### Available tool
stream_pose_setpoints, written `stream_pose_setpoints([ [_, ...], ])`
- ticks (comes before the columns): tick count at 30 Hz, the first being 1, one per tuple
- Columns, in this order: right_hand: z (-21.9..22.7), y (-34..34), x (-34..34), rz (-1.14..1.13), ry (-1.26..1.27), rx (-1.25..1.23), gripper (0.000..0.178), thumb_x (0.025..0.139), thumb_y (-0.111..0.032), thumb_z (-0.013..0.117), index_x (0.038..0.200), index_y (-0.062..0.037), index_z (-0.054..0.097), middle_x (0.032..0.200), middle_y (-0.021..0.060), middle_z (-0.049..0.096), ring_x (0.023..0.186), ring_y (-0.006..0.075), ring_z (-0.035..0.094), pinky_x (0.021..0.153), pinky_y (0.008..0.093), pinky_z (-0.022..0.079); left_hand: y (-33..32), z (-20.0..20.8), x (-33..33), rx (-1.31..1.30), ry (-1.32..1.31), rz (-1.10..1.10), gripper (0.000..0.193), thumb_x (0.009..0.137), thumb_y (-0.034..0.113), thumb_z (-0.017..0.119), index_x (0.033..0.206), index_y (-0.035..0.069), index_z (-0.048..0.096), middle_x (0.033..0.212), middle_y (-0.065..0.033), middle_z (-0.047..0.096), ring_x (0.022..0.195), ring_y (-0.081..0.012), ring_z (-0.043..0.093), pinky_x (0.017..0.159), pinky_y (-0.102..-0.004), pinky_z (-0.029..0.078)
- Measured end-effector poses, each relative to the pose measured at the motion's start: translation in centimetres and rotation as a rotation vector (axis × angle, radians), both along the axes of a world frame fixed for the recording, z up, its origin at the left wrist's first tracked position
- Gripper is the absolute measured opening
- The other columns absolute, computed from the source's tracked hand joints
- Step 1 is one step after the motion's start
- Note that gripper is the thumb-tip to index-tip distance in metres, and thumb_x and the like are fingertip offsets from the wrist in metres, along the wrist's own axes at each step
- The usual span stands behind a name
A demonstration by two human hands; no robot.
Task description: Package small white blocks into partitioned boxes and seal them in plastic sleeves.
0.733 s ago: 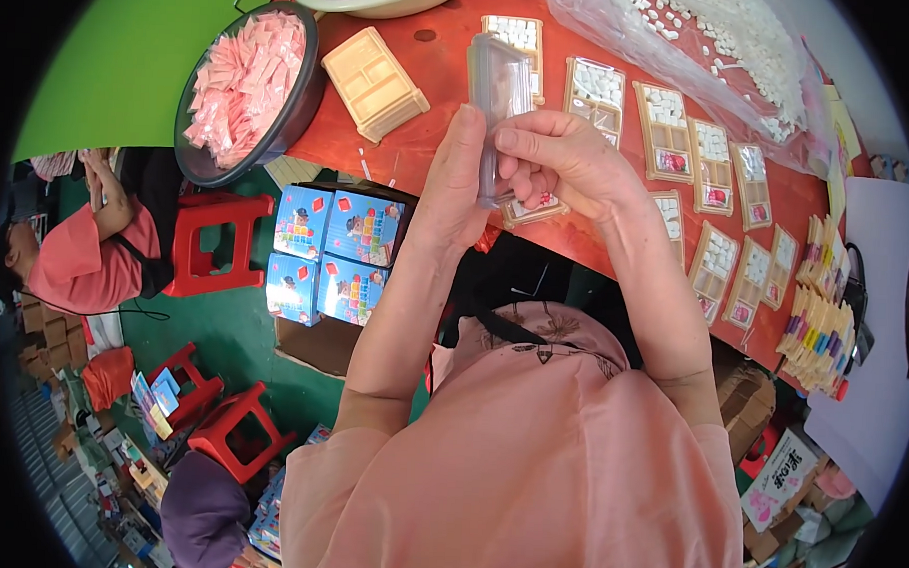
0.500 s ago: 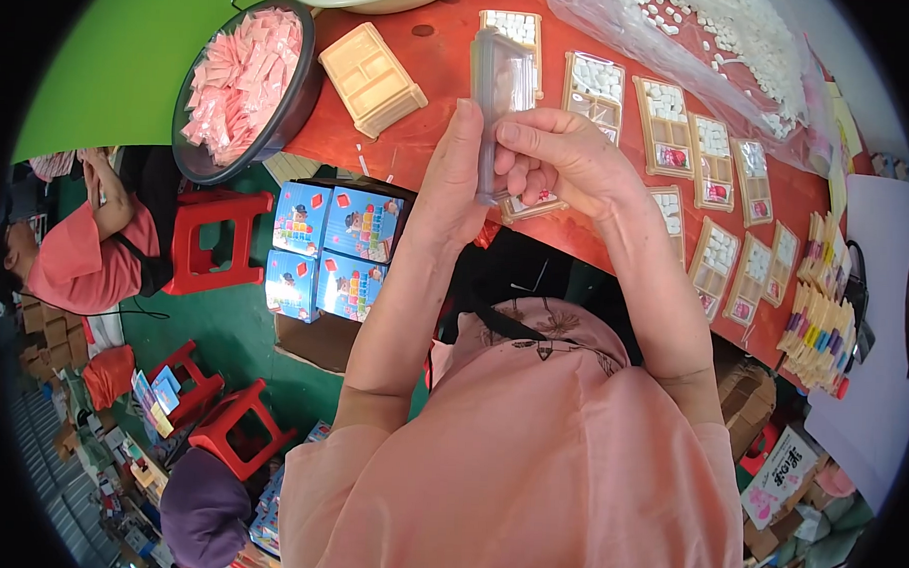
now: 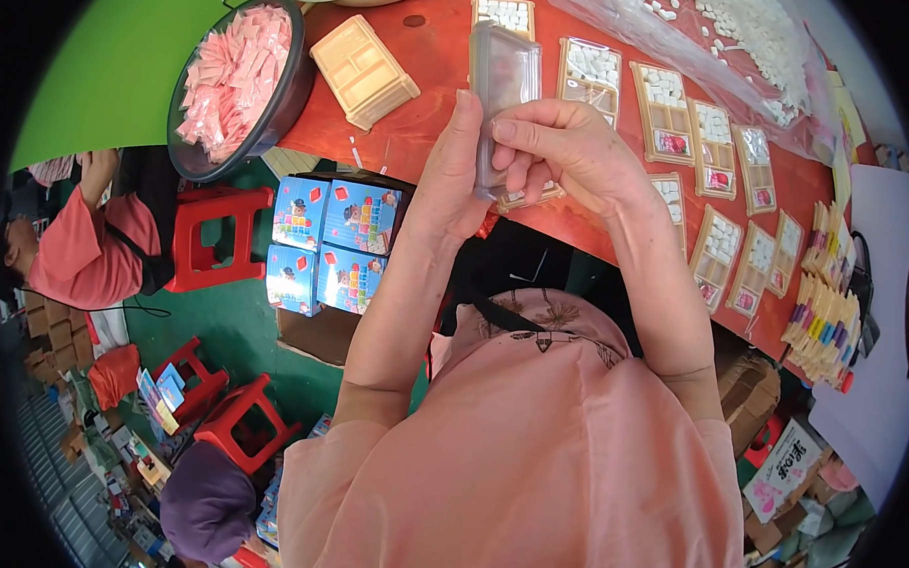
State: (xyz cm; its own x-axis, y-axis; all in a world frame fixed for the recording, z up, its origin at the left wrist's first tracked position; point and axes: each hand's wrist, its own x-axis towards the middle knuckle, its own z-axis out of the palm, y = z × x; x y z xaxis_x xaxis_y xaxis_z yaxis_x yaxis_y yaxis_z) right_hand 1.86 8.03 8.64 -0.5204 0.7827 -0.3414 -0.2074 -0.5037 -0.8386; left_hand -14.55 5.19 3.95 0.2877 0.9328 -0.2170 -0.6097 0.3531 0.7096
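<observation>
A stack of clear plastic lids [image 3: 508, 71] stands upright in front of me, above the red table. My left hand [image 3: 454, 179] is closed on the left side of the stack, thumb pointing up along it. With thumb and bent fingers my right hand [image 3: 571, 153] pinches the right edge; whether one lid is parted from the others cannot be made out. Beyond and to the right lie several beige compartment trays [image 3: 671, 119] holding white pieces, many with a small red packet. One tray [image 3: 533, 195] is partly hidden behind my right hand.
Stacked beige trays [image 3: 365, 73] stand left of my hands, beside a dark basin [image 3: 299, 103] of pink sachets. A plastic bag [image 3: 624, 15] with white pieces lies far right. Bundled coloured sticks [image 3: 823, 327] sit at the right edge. Blue boxes [image 3: 357, 221] are below the table's left edge.
The view has shifted slightly, so the table's things appear a little higher. Both hands keep their hold on the lids, with hardly any movement of the fingers.
</observation>
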Motion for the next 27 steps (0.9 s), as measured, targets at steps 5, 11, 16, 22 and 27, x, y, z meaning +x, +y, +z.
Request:
stream_pose_setpoints([
  [5,-0.4,0.0,0.5,0.016,0.07,-0.034,0.025,0.092,-0.02,0.075,0.103,0.0026,0.073,0.084,0.0095,0.072,0.065,0.0131,0.07,0.05,0.0223,0.058,-0.1,0.3,0.1,-0.003,0.074,-0.004,0.066,0.1,0.069,0.039,0.111,0.008,0.064,0.084,-0.0003,0.064,0.074,-0.0086,0.064,0.061,-0.0246,0.054],
  [11,-1.0,-0.1,0.8,0.02,0.079,-0.062,0.024,0.093,-0.019,0.074,0.105,0.0024,0.072,0.084,0.0094,0.072,0.065,0.0135,0.07,0.051,0.0226,0.058,-0.3,0.5,0.4,0.021,0.117,-0.033,0.066,0.1,0.069,0.039,0.104,0.008,0.065,0.077,0.0007,0.062,0.068,-0.0081,0.062,0.058,-0.0233,0.051],
  [16,-1.1,-0.7,0.8,0.01,0.061,-0.024,0.025,0.095,-0.022,0.071,0.103,0.001,0.07,0.083,0.0073,0.071,0.066,0.0128,0.069,0.053,0.0234,0.058,-0.4,0.5,1.0,-0.01,0.145,0.021,0.063,0.102,0.066,0.041,0.097,0.008,0.066,0.071,0.0019,0.059,0.064,-0.0073,0.059,0.054,-0.0219,0.048],
  [22,0.6,-2.6,-0.2,-0.141,-0.156,0.132,0.023,0.097,-0.023,0.065,0.101,-0.0003,0.067,0.081,0.0039,0.068,0.068,0.0098,0.066,0.058,0.0238,0.055,-0.7,1.8,2.3,0.072,0.179,0.056,0.051,0.103,0.046,0.056,0.131,0.006,0.043,0.079,-0.0011,0.056,0.061,-0.0062,0.055,0.052,-0.0217,0.046],
  [27,0.5,-3.3,1.0,-0.212,-0.124,0.134,0.019,0.099,-0.02,0.059,0.101,-0.0024,0.065,0.081,0.0014,0.064,0.067,0.0074,0.061,0.057,0.0215,0.05,-0.9,3.8,3.4,0.029,0.176,0.094,0.048,0.097,0.027,0.064,0.133,0.004,0.042,0.08,-0.004,0.057,0.055,-0.0107,0.056,0.046,-0.0266,0.049],
])
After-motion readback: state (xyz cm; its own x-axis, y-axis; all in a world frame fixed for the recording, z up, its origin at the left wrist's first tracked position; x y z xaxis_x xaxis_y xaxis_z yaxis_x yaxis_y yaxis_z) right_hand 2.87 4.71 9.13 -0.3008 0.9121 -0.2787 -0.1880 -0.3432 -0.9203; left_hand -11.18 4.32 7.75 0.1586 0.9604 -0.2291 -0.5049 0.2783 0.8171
